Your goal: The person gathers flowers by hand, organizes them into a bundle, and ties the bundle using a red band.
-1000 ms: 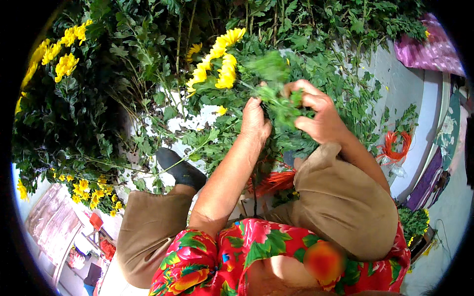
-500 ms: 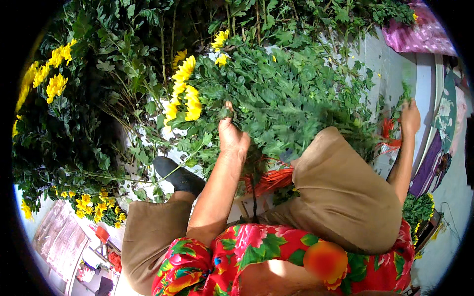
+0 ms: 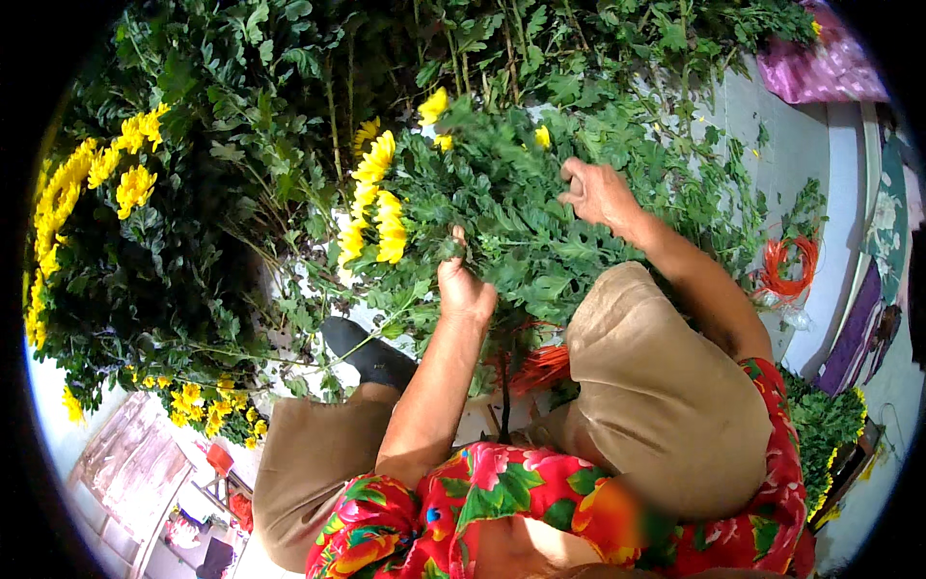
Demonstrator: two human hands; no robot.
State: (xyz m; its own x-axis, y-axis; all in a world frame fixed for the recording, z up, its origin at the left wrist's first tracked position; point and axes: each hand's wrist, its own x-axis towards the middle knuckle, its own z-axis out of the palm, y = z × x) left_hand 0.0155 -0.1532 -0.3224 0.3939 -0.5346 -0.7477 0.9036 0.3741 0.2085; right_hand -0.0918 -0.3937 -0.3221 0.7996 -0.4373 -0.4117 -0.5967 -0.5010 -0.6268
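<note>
My left hand (image 3: pixel 465 289) is closed round the leafy chrysanthemum stems, just right of a cluster of yellow chrysanthemum heads (image 3: pixel 388 227). The leaves hide most of what lies inside its grip. Over the green foliage (image 3: pixel 521 227) to the right, my right hand (image 3: pixel 606 198) reaches in with bent fingers, thumb and fingertips apart. Nothing shows between them. A few more yellow blooms (image 3: pixel 433 106) stand at the far side of this foliage. Orange-red ties (image 3: pixel 540 369) lie beside my raised right knee, partly covered by it.
Tall leafy stems (image 3: pixel 318 87) fill the far side and left, with yellow flowers (image 3: pixel 60 198) along the left rim. A coil of orange-red ties (image 3: pixel 789 265) lies on the floor at right. A pink cloth (image 3: pixel 820 68) is at far right. My dark-socked foot (image 3: pixel 371 352) rests near the left stems.
My right hand has come back leftward from the far right, where it had blurred greenery at its fingers, to the foliage. My left hand keeps its grip. The view has shifted slightly.
</note>
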